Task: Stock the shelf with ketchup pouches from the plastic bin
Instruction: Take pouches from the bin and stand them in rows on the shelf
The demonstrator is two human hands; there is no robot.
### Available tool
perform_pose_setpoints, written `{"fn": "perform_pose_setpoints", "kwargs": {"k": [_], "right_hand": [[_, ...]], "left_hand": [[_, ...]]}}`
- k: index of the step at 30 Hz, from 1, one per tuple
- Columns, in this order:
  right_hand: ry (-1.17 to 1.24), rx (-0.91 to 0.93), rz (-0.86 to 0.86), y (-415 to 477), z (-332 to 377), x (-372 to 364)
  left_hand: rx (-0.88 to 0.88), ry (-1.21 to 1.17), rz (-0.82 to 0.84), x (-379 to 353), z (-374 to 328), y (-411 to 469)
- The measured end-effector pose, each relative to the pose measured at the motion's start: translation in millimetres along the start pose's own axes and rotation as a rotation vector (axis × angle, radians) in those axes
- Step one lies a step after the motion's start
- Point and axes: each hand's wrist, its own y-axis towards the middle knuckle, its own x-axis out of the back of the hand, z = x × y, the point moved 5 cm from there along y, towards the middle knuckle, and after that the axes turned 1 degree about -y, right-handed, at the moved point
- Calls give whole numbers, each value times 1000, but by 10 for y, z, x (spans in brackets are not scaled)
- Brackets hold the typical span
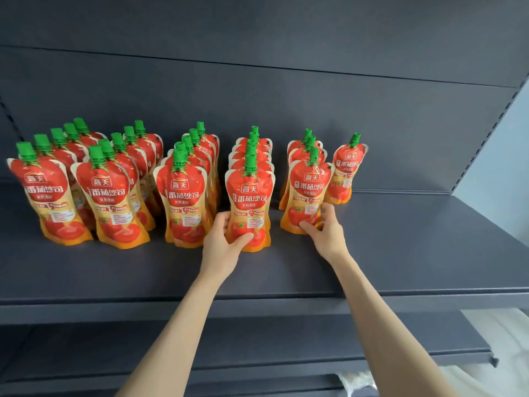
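both hands grip upright pouches on the shelf [400, 253]: left hand [221, 242], right hand [326, 233].

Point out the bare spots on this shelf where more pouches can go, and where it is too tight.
Free: the shelf right of the lone pouch, up to the slanted side bracket, and the wide strip along the front edge. A narrow lane sits between the pouches held by the left hand and right hand. Crowded: the left rows, packed close.

Both bare arms are stretched forward; the left hand [221, 239] and right hand [326, 232] are curled in grips.
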Motion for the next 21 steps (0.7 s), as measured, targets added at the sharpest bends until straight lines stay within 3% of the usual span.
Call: {"fn": "perform_pose_setpoints", "kwargs": {"k": [11, 21], "right_hand": [[-412, -50, -59, 205, -90, -66], [-528, -80, -45, 202, -86, -72]], "left_hand": [[12, 133, -20, -43, 18, 14], [27, 243, -18, -33, 31, 7]]}}
